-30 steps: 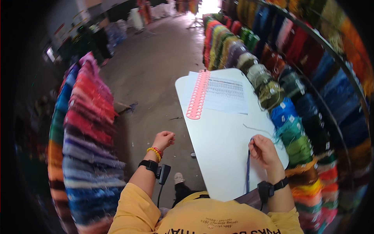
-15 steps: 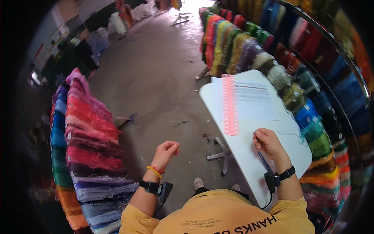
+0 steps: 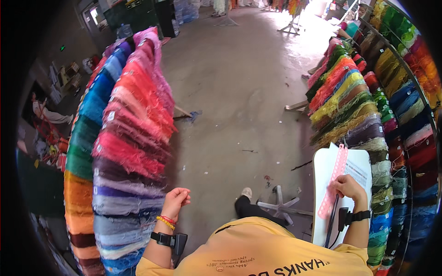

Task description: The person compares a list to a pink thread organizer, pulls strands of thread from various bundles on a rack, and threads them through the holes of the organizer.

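Observation:
My right hand (image 3: 350,187) is closed over the small white table (image 3: 318,168), its fingertips at the edge of a pink strip (image 3: 340,162) with a row of holes. A thin dark rod or cord (image 3: 331,221) runs down from beneath that hand; whether the fingers grip it or the strip I cannot tell. Printed sheets (image 3: 358,171) lie under and beside the strip. My left hand (image 3: 177,201) hangs curled in the air near the left yarn rack, fingers closed with nothing visible in them. Each wrist wears a black strapped device.
Skeins of yarn in many colours hang on a rack at the left (image 3: 131,152) and on racks at the right (image 3: 347,99). The table's wheeled base (image 3: 280,205) stands on the concrete floor (image 3: 225,101) by my leg. Another person (image 3: 50,112) is at the far left.
The view has swung left, so the table and its papers appear farther right. My right hand has moved up the table to the pink strip. One foot is now forward.

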A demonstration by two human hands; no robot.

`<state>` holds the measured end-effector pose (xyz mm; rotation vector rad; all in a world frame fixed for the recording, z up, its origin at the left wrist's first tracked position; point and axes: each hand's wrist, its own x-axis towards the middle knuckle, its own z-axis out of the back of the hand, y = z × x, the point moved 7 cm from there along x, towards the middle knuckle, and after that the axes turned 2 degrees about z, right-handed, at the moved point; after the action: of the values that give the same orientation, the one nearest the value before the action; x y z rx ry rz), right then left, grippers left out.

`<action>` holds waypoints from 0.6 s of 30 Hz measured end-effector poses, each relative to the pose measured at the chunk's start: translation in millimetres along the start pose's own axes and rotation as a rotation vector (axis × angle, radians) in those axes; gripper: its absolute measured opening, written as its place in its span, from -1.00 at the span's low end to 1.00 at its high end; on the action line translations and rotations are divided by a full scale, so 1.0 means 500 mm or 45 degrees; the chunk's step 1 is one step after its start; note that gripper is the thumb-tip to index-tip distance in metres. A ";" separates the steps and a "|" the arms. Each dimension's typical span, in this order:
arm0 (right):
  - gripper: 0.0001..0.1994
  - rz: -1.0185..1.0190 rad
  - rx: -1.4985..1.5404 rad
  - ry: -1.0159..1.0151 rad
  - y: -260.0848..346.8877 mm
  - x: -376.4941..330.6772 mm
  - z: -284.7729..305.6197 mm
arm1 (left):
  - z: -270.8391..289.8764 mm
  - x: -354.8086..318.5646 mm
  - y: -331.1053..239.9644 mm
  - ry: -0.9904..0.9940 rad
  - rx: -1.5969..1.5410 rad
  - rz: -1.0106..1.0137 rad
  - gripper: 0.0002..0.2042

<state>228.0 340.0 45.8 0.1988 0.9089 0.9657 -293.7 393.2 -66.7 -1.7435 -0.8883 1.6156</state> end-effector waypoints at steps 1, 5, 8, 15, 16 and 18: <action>-0.78 -0.024 0.008 0.024 -0.008 0.011 0.006 | -0.029 0.022 -0.023 0.036 0.020 -0.009 -0.90; -0.80 -0.116 0.262 0.016 -0.075 0.043 0.029 | -0.221 0.133 -0.135 0.284 0.149 -0.076 -0.86; -0.82 -0.207 0.505 -0.052 -0.122 0.052 0.039 | -0.434 0.205 -0.219 0.606 0.268 -0.138 -0.85; -0.81 -0.181 0.792 -0.198 -0.138 0.050 0.032 | -0.913 0.202 -0.257 1.417 0.915 -0.247 -0.80; -0.81 -0.169 0.797 -0.197 -0.138 0.046 0.032 | -0.970 0.201 -0.242 1.485 0.950 -0.233 -0.80; -0.81 -0.191 0.850 -0.233 -0.134 0.045 0.028 | -1.063 0.209 -0.202 1.609 1.049 -0.262 -0.77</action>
<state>285.8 322.0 6.9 0.7611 1.0346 0.4679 232.1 545.8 -4.0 -1.5114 0.2093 0.3585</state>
